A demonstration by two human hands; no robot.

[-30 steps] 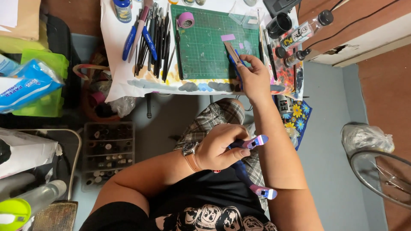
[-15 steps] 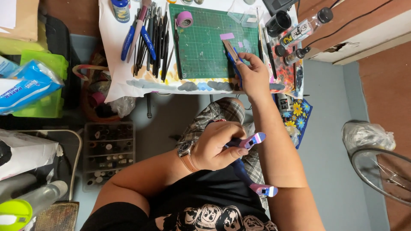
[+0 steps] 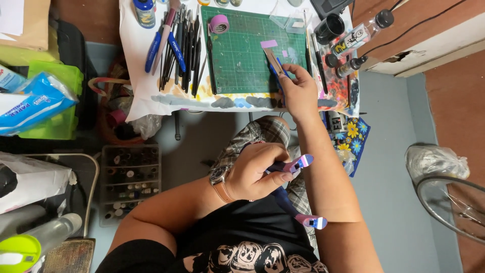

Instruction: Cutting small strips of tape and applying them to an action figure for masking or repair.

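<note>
From my head camera, my left hand [image 3: 257, 172] is closed around a small purple model part [image 3: 297, 164], held over my lap, near my chest; its tip sticks out past my thumb. A second purple piece [image 3: 311, 221] hangs lower, by my right forearm. My right hand [image 3: 299, 91] reaches up to the green cutting mat [image 3: 237, 55], fingers pinched on blue-handled tweezers [image 3: 276, 66], whose tips lie on the mat beside a pink tape scrap [image 3: 269, 44]. I judge the part light, stiff plastic, smooth and maybe fragile at thin edges, so it is best gripped by its thicker body. Pens [image 3: 177, 48] lie left of the mat, bottles [image 3: 356, 38] to the right.
</note>
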